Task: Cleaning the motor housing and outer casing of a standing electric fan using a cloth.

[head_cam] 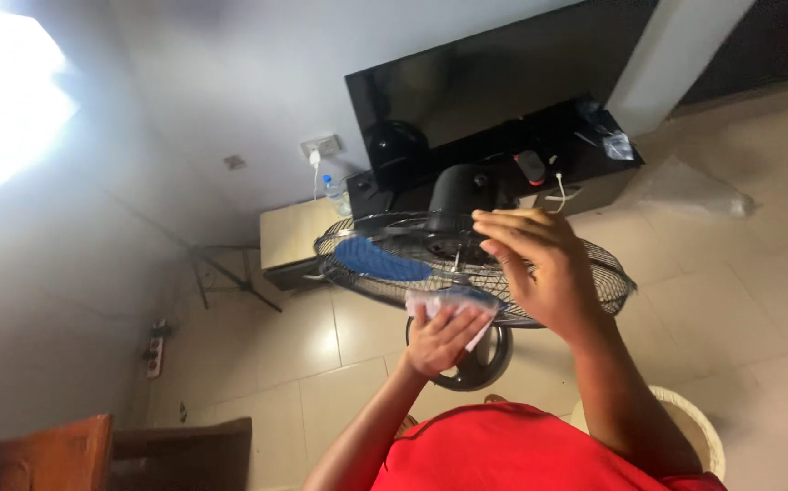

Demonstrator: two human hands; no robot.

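While the left hand [444, 338] presses a small white wiping cloth [448, 305] flat against the near edge of the black wire-grilled standing fan [385, 238], the right hand [539, 273] rests over the top of the grille with its fingers spread, steadying the fan head. The left hand's grip is closed loosely around the cloth, palm pushing it onto the wires; the right hand grasps nothing and lies open and wide on the cage. The fan stands on the pale tiled floor [758, 300] just in front of the person, its head tipped so the grille faces up toward the camera, with a blue plastic blade [380, 260] showing through the wires on the left and the round black base [485, 362] below. Behind it are a low dark cabinet [594, 136] and a black flat screen [494, 82].

To wipe well here, I judge the bracing hand should hold the grille firmly so the head does not swing, while the cloth follows the run of the wires from hub to rim rather than across them. Light pressure suits the thin wires, and fingertips should stay out of the gaps near the blade.
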